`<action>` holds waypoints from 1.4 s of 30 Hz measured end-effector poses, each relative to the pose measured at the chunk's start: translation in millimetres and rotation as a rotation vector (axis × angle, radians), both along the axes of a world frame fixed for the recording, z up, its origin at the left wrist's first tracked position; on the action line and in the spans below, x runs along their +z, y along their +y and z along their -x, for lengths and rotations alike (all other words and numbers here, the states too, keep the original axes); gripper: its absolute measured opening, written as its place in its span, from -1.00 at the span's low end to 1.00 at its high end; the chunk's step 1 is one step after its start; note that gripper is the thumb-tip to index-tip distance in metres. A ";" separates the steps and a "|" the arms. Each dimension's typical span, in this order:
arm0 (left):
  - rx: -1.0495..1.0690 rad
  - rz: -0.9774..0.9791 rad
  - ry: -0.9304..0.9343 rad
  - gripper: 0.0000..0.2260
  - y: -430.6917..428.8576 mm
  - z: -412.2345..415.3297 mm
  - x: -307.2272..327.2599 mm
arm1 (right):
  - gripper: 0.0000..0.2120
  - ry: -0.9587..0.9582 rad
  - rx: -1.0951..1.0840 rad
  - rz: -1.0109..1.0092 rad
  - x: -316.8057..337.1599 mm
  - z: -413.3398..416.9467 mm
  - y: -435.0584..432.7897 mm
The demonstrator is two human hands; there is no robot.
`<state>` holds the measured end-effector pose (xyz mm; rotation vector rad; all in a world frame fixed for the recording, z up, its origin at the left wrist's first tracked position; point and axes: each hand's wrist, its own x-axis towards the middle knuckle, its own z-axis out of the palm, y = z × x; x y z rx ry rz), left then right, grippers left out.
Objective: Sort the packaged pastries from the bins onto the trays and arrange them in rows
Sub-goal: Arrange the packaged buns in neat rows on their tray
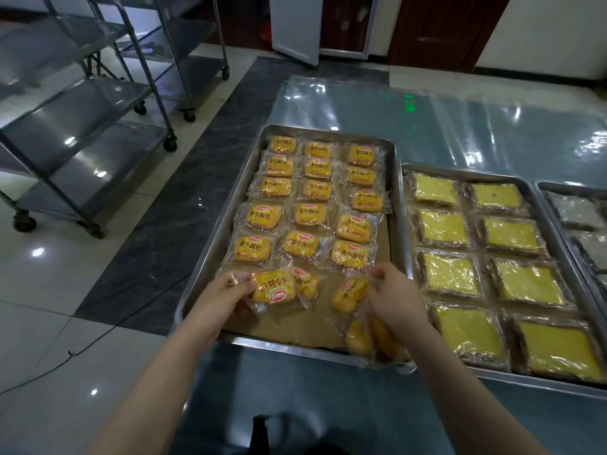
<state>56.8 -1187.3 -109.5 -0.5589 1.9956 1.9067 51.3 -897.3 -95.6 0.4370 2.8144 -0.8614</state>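
A steel tray (210,254) lined with brown paper holds several wrapped yellow buns in three rows. My left hand (220,297) grips one wrapped bun (274,287) at the tray's near left, its label turned toward me; another bun (307,282) lies just behind it. My right hand (395,298) pinches the wrapper of a bun (348,295) at the near right. Two more wrapped buns (371,336) lie under my right wrist, over the tray's front rim.
A second tray (407,205) to the right holds flat yellow square cakes in two rows. A third tray (558,218) with grey packets shows at the far right edge. Steel wheeled racks (98,133) stand on the floor to the left. Clear plastic sheeting covers the table.
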 end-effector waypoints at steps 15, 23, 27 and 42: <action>-0.031 -0.043 0.199 -0.78 23.6 -9.6 14.8 | -0.64 -0.224 -0.057 1.111 12.3 -11.0 -84.5; 0.070 0.029 0.268 -0.83 13.5 -15.4 17.5 | -0.67 -0.286 -0.339 1.646 1.2 -8.8 -96.0; 0.223 0.124 0.245 -0.85 -17.0 -25.7 14.0 | -0.80 -0.118 -0.190 1.441 3.5 8.9 -90.6; -0.097 0.622 0.381 -0.69 -25.5 -26.2 13.2 | -0.79 -0.038 0.669 0.392 -10.4 39.0 -174.3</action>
